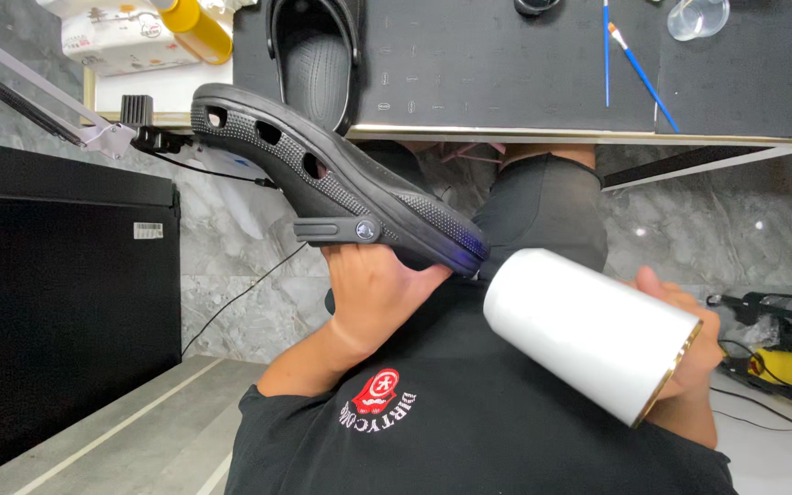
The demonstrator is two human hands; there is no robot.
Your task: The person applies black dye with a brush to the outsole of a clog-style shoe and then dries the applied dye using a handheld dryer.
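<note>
My left hand (368, 289) holds a black perforated clog (323, 174) from underneath, lifted over my lap with its toe pointing right. In my right hand (694, 339) is a white cylindrical can with a gold rim (588, 335), its rounded end close to the clog's toe. A second black clog (316, 55) lies on the black mat (488, 64) on the table ahead. I am seated, in a black shirt with a red and white emblem.
On the mat lie blue-handled paintbrushes (639, 73) and a clear cup (697, 16). A yellow bottle (199, 27) sits at the table's left end. A black cabinet (57, 302) stands at left. On the floor at right are a yellow and black tool (786, 367) and cables.
</note>
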